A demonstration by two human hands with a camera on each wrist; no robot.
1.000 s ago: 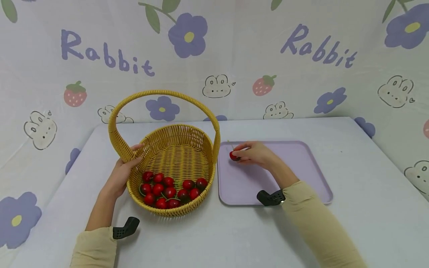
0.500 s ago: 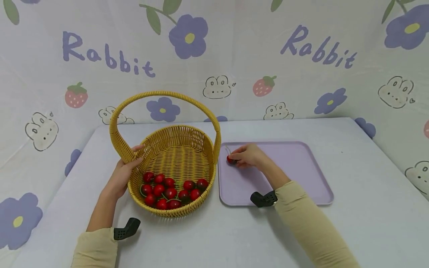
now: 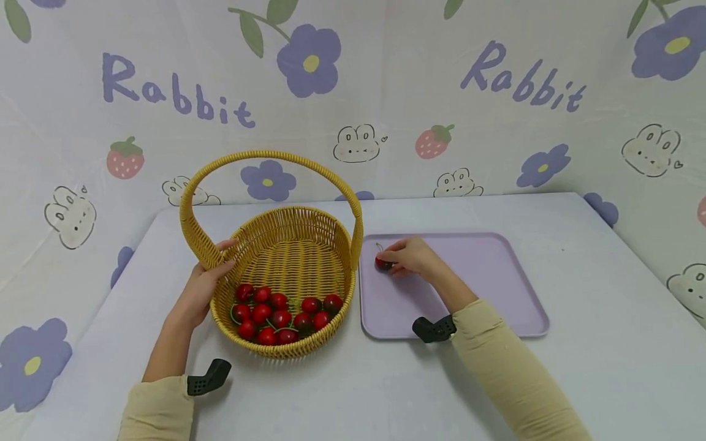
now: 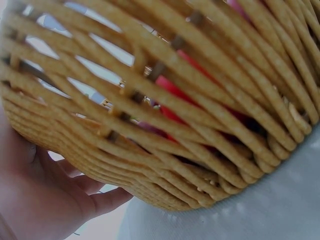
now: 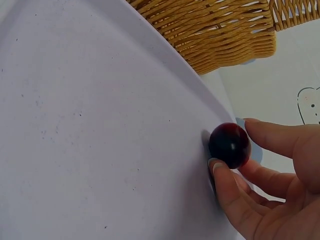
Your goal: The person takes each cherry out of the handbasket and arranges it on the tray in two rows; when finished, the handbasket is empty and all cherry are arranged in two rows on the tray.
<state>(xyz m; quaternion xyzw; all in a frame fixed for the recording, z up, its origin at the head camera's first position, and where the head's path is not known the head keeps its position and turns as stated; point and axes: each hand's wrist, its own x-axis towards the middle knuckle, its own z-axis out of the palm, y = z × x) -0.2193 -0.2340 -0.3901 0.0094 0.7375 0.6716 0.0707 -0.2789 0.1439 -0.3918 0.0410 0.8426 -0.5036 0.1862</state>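
A yellow woven basket (image 3: 284, 350) with a tall arched handle stands at centre-left. Several dark red cherries (image 3: 261, 313) lie in its near part, some with green stems. My left hand (image 3: 200, 288) grips the basket's left side at the handle's base, thumb over the rim; in the left wrist view its fingers (image 4: 107, 201) show beneath the weave. Over the far left corner of the lilac tray (image 3: 474, 269), my right hand (image 3: 415, 257) holds a single cherry (image 3: 382, 264), stem upward. In the right wrist view this cherry (image 5: 229, 145) sits between the fingertips, close to the tray's surface.
Basket and tray stand side by side on a white-covered table (image 3: 342, 392), with the basket's right side close to the tray's left edge. Behind them hangs a printed cloth (image 3: 386, 79). A black wrist device (image 3: 432, 329) juts out under the right sleeve.
My right hand has moved slightly left and down with the cherry, bringing it lower toward the tray, and has hardly moved in the last half second. The left hand and basket stay put.
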